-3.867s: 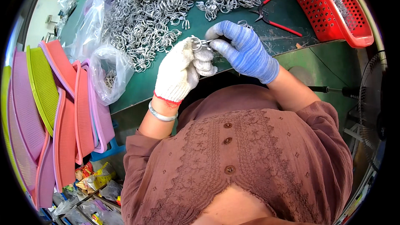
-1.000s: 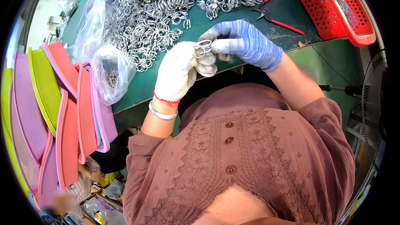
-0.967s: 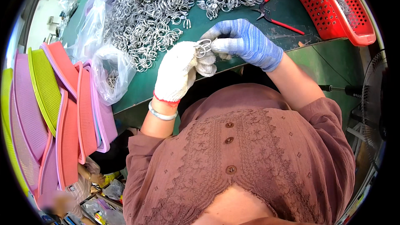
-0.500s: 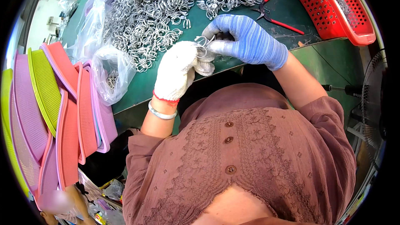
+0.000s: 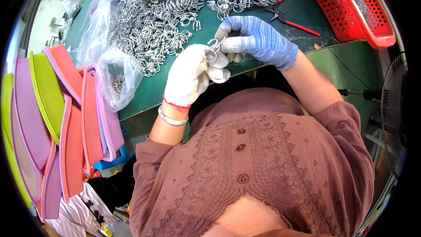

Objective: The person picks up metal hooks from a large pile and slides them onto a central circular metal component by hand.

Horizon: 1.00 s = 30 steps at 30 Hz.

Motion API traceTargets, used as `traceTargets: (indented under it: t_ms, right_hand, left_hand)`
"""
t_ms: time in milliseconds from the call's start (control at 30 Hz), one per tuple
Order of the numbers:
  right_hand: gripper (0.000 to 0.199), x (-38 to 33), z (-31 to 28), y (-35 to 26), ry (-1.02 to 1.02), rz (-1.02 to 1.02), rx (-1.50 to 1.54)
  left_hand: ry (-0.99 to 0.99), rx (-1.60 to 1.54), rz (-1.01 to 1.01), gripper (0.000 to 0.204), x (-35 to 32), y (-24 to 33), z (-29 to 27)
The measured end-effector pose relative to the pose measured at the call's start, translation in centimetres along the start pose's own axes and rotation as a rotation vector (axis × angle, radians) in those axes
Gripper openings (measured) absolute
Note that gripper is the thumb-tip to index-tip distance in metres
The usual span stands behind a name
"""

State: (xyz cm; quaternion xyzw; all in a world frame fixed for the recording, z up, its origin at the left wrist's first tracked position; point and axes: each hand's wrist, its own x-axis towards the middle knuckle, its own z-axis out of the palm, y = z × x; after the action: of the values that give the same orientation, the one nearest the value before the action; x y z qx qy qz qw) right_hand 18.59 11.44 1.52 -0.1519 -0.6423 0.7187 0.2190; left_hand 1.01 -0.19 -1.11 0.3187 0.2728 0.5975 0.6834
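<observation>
My left hand [image 5: 186,74], in a white knitted glove with a red cuff, pinches a small silver-grey metal ring [image 5: 213,52] between its thumb and fingers. My right hand [image 5: 263,44], in a blue-and-white striped glove with greyed fingertips, closes its thumb and index finger at the upper right end of the same ring. Both hands meet over the front edge of the green table [image 5: 307,11]. Beyond them spreads a big heap of similar metal rings [image 5: 158,13]. Red-handled pliers [image 5: 278,14] lie spread apart to the right of the heap.
A red perforated basket [image 5: 326,4] holding metal pieces stands at right. Left are a clear plastic bag [image 5: 117,83] with some rings inside and several stacked pink, purple and green baskets [image 5: 72,145]. A fan [image 5: 392,105] is at far right; a person's striped clothing [image 5: 76,213] shows lower left.
My right fingers have shifted slightly on the ring, and the ring has tilted. Both hands have moved a little. At lower left the other person has moved, uncovering something blue.
</observation>
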Motion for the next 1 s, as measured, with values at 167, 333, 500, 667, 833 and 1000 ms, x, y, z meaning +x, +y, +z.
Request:
traceTargets:
  t_ms: [167, 333, 500, 667, 833, 1000]
  right_hand:
    - [0.022, 0.2, -0.6, 0.3, 0.016, 0.100, -0.167]
    - [0.023, 0.0, -0.6, 1.0, 0.051, -0.044, -0.083]
    - [0.028, 0.4, -0.8, 0.8, -0.095, -0.102, -0.085]
    - [0.025, 0.4, -1.1, 0.4, -0.085, -0.113, -0.114]
    - [0.024, 0.3, -0.6, -0.3, -0.041, -0.117, -0.171]
    - [0.022, 0.4, -1.0, -0.3, -0.092, -0.114, -0.242]
  left_hand:
    - [-0.039, -0.021, -0.008, 0.028, 0.1, -0.5, -1.0]
    - [-0.015, 0.000, 0.012, 0.029, 0.0, -0.5, -0.5]
    - [-0.036, -0.052, 0.013, 0.026, -0.1, -0.4, -0.6]
    - [-0.074, -0.079, -0.017, 0.024, -0.1, -0.1, -0.5]
    - [-0.047, -0.068, -0.024, 0.023, -0.1, -0.1, -0.3]
    - [-0.078, -0.081, -0.019, 0.025, -0.1, -0.1, -0.3]
